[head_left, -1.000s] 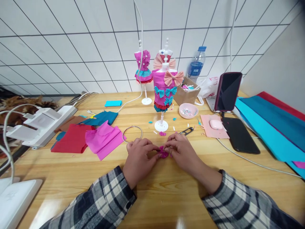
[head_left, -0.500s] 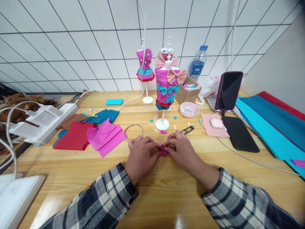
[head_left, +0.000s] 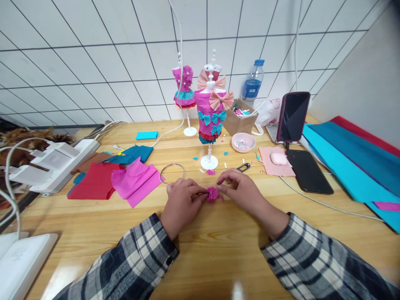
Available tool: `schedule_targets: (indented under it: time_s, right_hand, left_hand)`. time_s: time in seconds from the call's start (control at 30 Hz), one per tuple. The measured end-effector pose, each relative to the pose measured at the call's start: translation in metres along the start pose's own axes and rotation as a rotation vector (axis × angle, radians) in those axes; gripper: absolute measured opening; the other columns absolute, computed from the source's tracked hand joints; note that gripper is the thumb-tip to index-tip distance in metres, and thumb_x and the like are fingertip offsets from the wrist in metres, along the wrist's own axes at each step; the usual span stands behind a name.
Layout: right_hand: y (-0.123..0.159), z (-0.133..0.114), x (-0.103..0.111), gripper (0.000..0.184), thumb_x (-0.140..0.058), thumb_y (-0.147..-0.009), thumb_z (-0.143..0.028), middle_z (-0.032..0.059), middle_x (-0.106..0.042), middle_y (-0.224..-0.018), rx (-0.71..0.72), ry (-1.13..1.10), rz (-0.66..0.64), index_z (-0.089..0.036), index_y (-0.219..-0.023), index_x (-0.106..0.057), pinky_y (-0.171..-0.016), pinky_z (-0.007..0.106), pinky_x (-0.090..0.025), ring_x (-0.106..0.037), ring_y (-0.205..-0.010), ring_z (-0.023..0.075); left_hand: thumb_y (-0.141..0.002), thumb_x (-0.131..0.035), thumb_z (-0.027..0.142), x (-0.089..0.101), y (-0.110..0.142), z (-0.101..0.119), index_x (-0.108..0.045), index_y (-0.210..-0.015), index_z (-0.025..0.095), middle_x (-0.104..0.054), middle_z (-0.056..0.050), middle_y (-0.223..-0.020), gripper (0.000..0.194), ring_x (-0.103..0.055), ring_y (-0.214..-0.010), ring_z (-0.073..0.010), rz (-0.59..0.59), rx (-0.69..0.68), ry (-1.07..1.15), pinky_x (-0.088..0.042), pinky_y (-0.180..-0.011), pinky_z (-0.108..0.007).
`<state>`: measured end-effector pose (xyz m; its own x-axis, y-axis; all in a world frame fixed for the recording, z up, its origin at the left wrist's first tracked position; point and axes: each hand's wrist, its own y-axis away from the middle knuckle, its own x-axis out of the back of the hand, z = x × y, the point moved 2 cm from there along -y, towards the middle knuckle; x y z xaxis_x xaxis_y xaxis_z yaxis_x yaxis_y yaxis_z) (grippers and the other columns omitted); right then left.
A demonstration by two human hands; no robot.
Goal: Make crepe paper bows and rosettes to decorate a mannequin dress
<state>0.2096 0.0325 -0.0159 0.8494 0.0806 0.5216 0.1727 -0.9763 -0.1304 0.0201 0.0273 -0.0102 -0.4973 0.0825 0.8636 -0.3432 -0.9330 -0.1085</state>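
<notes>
A small magenta crepe-paper flower [head_left: 212,193] with a ruffled round edge lies at the middle front of the table. My left hand [head_left: 185,204] is closed, its thumb and forefinger pinching the flower's left edge. Just right of the flower hovers my right hand [head_left: 239,189], apart from it, thumb and forefinger curved with a small gap between their tips. A tiny magenta scrap [head_left: 222,199] lies below those fingertips. Behind the hands stands a mini dress form [head_left: 210,108] in a magenta paper dress with peach and blue bows. Small thread snips [head_left: 243,167] lie beyond my right hand.
A metal ring [head_left: 172,173] and magenta [head_left: 137,181] and red paper [head_left: 95,181] lie left. A pink bowl of beads [head_left: 243,142], a cardboard box [head_left: 240,121], a bottle [head_left: 253,85] and phones [head_left: 309,171] are right. A white cable [head_left: 179,62] hangs before the rear dress form [head_left: 184,87].
My right hand has let go of the flower and drawn slightly right, so its ruffled face shows. My left hand still pinches it. The view has shifted slightly.
</notes>
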Motion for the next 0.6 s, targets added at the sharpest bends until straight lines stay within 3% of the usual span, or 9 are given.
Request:
schedule_targets:
  time_s: [0.1,0.17,0.33,0.47,0.6]
  right_hand:
    - [0.004,-0.007,0.001,0.038,-0.061,-0.071,-0.009,0.0051,-0.061,-0.111,0.203,0.080,-0.055,-0.024,-0.106,-0.063,-0.094,0.039,-0.040,-0.053,-0.107,0.0210]
    - [0.007,-0.010,-0.002,0.048,-0.065,-0.070,-0.010,0.0055,-0.058,-0.121,0.282,0.141,-0.065,-0.026,-0.115,-0.060,-0.098,0.041,-0.037,-0.050,-0.114,0.0223]
    - [0.007,-0.013,-0.006,0.007,-0.067,-0.078,-0.023,0.0053,-0.065,-0.109,0.276,0.112,0.051,-0.024,-0.085,-0.069,-0.093,0.040,-0.041,-0.056,-0.105,0.0213]
    - [0.006,-0.012,-0.007,0.006,-0.066,-0.078,-0.024,0.0058,-0.066,-0.096,0.130,-0.011,0.060,-0.021,-0.082,-0.068,-0.081,0.034,-0.046,-0.060,-0.090,0.0185]
    - [0.009,-0.011,-0.012,0.011,-0.066,-0.077,-0.028,0.0031,-0.063,-0.083,-0.008,-0.080,0.002,-0.019,-0.082,-0.068,-0.060,0.027,-0.042,-0.050,-0.065,0.0122]
  left_hand:
    - [-0.083,-0.060,0.030,0.006,-0.002,-0.003,-0.074,-0.086,0.026,-0.068,-0.003,-0.081,0.015,-0.058,-0.083,-0.0199,0.042,0.022,0.172,-0.039,-0.077,-0.036]
    - [-0.082,-0.059,0.029,0.009,-0.002,-0.004,-0.073,-0.085,0.024,-0.068,-0.003,-0.081,0.015,-0.059,-0.083,-0.0195,0.067,0.010,0.243,-0.042,-0.077,-0.035]
    - [-0.084,-0.057,0.034,0.012,0.001,-0.002,-0.072,-0.087,0.023,-0.068,-0.004,-0.084,0.019,-0.059,-0.085,-0.0195,0.058,0.006,0.324,-0.044,-0.078,-0.034]
    - [-0.087,-0.052,0.044,0.014,0.005,0.000,-0.067,-0.106,0.022,-0.068,-0.006,-0.098,0.033,-0.059,-0.091,-0.0205,0.088,0.032,0.396,-0.044,-0.081,-0.035]
    - [-0.077,-0.067,0.041,0.014,0.005,0.005,-0.072,-0.083,0.022,-0.067,-0.003,-0.082,0.021,-0.058,-0.084,-0.0200,0.100,-0.024,0.303,-0.043,-0.078,-0.034]
